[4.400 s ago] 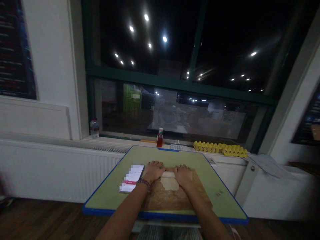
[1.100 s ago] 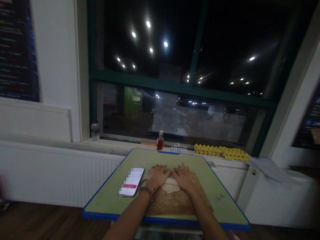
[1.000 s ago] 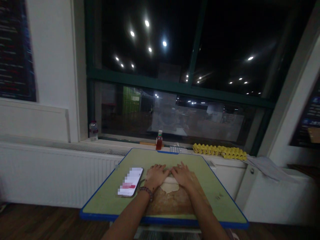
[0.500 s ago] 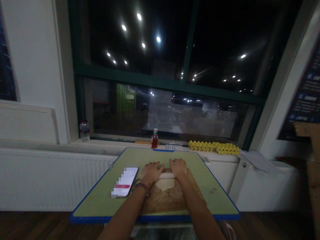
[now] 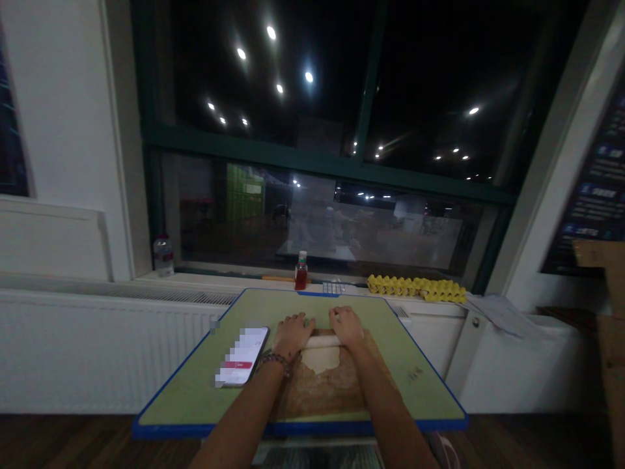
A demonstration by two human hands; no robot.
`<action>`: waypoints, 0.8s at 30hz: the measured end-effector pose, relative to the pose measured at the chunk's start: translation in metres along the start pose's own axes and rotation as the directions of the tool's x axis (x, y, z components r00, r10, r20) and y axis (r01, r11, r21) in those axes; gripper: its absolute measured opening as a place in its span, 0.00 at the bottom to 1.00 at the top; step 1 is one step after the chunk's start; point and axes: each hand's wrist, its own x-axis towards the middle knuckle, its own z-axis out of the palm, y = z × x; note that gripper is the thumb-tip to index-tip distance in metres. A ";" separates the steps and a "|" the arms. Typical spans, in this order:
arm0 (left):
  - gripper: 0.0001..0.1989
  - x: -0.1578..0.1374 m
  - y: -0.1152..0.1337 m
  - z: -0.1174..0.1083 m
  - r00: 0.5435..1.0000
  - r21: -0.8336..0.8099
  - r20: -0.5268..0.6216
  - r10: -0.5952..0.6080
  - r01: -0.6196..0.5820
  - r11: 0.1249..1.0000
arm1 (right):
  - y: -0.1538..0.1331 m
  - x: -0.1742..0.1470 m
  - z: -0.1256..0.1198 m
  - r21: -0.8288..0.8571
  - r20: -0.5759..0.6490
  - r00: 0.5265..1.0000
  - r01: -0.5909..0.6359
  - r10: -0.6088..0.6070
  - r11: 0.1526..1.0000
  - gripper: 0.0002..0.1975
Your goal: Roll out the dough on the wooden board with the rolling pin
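A pale rolling pin lies crosswise over a thin, uneven sheet of dough on a brown wooden board. My left hand is over the pin's left end, with a beaded bracelet on its wrist. Over the right end rests my right hand, its fingers bent down at the far side. Both palms press on the pin and hide its ends. Part of the dough beyond the pin cannot be seen.
A lit phone lies left of the board on the green, blue-edged table. On the windowsill stand a red-liquid bottle and a clear bottle, near yellow egg trays. A white radiator is behind the table.
Both hands have shifted very slightly away from me with the rolling pin, and the right fingers look more curled. The dough sheet and board look nearly the same.
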 end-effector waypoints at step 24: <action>0.25 0.008 0.000 -0.001 0.993 -0.033 -0.015 -0.121 0.120 0.992 | -0.003 -0.001 -0.004 -0.091 0.070 0.994 -0.072 0.079 0.993 0.23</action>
